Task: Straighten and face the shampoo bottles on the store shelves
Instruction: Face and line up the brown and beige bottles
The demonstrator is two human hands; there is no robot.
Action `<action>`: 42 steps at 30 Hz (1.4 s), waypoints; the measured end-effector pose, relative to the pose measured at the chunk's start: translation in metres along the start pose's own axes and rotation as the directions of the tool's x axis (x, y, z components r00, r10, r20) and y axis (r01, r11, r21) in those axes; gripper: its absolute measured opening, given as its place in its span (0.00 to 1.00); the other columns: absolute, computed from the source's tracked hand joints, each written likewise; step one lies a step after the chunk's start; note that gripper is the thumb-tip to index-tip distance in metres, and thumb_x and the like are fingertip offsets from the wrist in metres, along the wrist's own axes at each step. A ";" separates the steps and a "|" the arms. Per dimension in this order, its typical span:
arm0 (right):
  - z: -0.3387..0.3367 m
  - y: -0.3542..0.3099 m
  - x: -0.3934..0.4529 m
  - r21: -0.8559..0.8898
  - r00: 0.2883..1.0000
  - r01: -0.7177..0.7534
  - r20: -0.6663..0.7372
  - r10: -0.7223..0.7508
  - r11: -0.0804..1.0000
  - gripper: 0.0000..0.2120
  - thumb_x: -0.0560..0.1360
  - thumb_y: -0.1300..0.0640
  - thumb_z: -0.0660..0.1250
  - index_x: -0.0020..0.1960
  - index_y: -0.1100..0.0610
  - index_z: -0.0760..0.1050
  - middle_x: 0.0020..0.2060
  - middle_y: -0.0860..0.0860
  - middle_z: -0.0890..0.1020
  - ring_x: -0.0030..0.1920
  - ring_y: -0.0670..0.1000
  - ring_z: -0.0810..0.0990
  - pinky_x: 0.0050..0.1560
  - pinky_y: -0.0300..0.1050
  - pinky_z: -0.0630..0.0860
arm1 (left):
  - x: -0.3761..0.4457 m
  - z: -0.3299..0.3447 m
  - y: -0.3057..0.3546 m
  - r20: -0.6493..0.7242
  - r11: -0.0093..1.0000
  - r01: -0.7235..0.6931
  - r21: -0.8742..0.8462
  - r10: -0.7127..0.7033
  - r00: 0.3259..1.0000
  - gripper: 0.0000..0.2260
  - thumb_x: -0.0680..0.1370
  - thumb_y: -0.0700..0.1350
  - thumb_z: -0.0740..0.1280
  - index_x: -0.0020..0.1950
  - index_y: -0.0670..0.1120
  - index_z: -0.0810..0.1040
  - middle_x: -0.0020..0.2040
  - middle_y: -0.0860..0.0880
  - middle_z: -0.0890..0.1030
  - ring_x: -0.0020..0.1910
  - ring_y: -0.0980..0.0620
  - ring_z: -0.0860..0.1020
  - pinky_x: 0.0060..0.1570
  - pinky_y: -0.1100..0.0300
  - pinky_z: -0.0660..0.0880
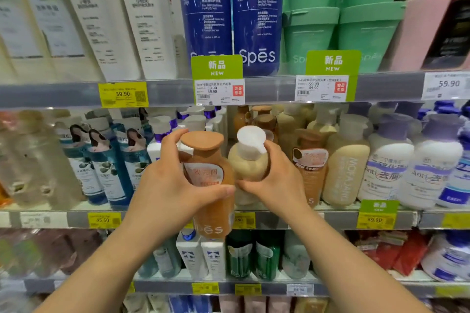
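My left hand [169, 185] grips an orange-brown shampoo bottle [212, 211] with a flat brown cap, held in front of the middle shelf's edge and hanging below it. Its label faces me. My right hand [277, 180] grips a cream bottle [250, 164] with a white cap, standing just right of the brown one at the middle shelf's front. The two bottles touch side by side.
The middle shelf [338, 220] holds more brown and cream bottles [346, 160] to the right, white and purple ones [386, 160] beyond, blue bottles [101, 160] to the left. Green "NEW" tags [216, 66] hang from the upper shelf rail. More bottles stand on the shelf below.
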State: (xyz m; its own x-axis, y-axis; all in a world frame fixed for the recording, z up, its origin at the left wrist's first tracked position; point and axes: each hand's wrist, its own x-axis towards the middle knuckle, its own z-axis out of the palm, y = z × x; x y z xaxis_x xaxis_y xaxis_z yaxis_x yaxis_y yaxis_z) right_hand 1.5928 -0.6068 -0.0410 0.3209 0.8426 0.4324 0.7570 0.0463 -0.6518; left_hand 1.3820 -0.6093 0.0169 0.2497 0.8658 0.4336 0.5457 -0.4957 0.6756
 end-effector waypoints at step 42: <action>-0.158 0.082 -0.018 0.441 0.981 -0.034 -0.158 0.116 0.897 0.39 0.46 0.42 0.82 0.54 0.26 0.73 0.50 0.38 0.84 0.50 0.45 0.85 0.51 0.55 0.83 | 0.056 0.143 0.027 -0.005 0.908 0.018 0.419 -0.018 1.000 0.58 0.55 0.79 0.64 0.72 0.44 0.49 0.66 0.40 0.72 0.53 0.42 0.80 0.40 0.50 0.79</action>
State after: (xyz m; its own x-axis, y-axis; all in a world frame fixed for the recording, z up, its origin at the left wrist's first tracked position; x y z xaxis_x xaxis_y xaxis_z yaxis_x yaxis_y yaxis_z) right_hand 1.7392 -0.7032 -0.0041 0.4922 0.7468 0.4473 0.4164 0.2493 -0.8744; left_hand 1.5249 -0.5641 -0.0254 0.2361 0.8744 0.4240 0.8354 -0.4055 0.3711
